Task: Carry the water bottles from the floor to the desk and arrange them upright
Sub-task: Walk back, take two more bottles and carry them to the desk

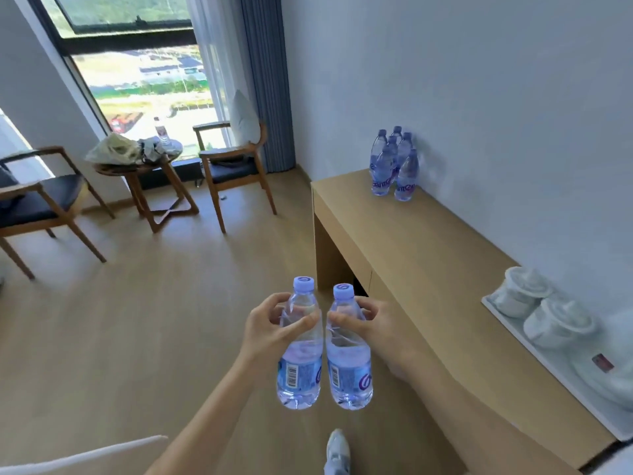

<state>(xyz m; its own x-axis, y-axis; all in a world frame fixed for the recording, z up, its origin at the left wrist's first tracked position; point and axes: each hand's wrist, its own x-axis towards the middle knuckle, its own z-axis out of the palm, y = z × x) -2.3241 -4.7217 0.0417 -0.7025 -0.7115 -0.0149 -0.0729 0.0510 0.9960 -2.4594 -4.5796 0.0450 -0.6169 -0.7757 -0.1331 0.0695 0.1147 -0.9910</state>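
In the head view, the person is carrying two water bottles across the lower centre of the frame: the left hand (270, 320) is curling its fingers and thumb round the upper body of the left bottle (300, 347), and the right hand (368, 320) is gripping the right bottle (347, 351) the same way, both bottles capped, upright and almost touching, hanging in the air above the wooden floor (154, 320). The carrying step seems to be in hand. At the upper right, a cluster of bottles (394, 164) is already standing upright at the far end of the desk (428, 269), near the wall. The next move probably calls for reaching up and right, then setting both bases flat on bare desktop beside that cluster, well apart from the white tray (534, 358) at the right edge.
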